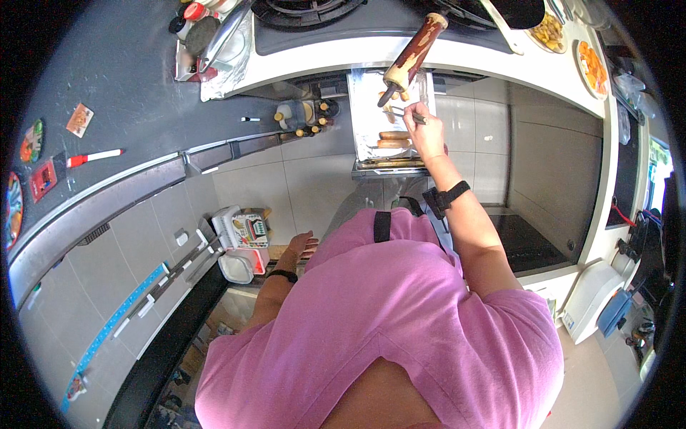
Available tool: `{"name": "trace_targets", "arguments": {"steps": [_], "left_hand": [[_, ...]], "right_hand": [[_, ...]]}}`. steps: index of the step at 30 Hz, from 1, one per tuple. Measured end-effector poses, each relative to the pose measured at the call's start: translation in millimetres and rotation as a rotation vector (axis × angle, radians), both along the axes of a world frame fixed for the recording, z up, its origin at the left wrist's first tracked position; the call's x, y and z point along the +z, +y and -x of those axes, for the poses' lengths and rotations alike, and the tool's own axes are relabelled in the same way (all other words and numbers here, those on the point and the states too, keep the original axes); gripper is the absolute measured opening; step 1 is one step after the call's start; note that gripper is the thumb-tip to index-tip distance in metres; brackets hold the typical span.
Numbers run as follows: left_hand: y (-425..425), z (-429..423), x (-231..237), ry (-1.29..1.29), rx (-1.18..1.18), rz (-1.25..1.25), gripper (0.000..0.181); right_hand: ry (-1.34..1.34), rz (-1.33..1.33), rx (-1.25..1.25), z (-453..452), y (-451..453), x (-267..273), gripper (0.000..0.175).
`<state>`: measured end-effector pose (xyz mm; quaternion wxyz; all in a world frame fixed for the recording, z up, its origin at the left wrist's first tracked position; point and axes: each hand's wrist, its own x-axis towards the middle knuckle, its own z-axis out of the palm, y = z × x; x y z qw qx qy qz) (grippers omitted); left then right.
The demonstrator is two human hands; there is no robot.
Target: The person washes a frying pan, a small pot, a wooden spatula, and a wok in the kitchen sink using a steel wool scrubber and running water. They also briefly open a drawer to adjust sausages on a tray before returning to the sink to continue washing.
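Note:
My right hand (423, 128) grips a fork (410, 115) over a foil-lined tray (366, 120) in a pulled-out drawer. The fork's end reaches a pale sausage-like piece (390, 113) in the tray's middle. Two browned sausages (394, 140) lie side by side near the tray's front, and a few smaller browned pieces lie towards the back, partly hidden by a worn pan handle (412, 53) that juts out from the cooktop above. My left hand (304, 244) hangs low beside my body, fingers apart, with nothing in it.
A black cooktop (305, 51) lines the back. Bottles with yellow caps (308, 130) stand left of the tray. Plates of cut orange food (592, 69) and yellowish pieces (547, 33) sit at the back right. Plastic containers (236, 268) are near my left hand.

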<state>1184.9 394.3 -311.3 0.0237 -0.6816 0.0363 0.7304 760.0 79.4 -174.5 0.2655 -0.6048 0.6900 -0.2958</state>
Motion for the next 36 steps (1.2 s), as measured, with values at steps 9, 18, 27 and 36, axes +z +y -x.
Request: {"name": "trace_targets", "arguments": {"steps": [9,18,27,36], "left_hand": [[-5,6,17,-0.017,-0.008,0.004,0.059],[-5,6,11,-0.021,-0.005,-0.002,0.060],[2,4,10,-0.034,-0.007,0.016,0.060],[0,-3,-3,-0.017,-0.012,0.024,0.054]], "right_hand": [[0.125,-0.011,0.004,-1,-1,-3,0.018],[0.081,-0.059,0.013,-5,-1,3,0.013],[0.040,0.010,-0.077,38,20,16,0.024],[0.073,-0.065,0.052,48,18,-13,0.029]]}}
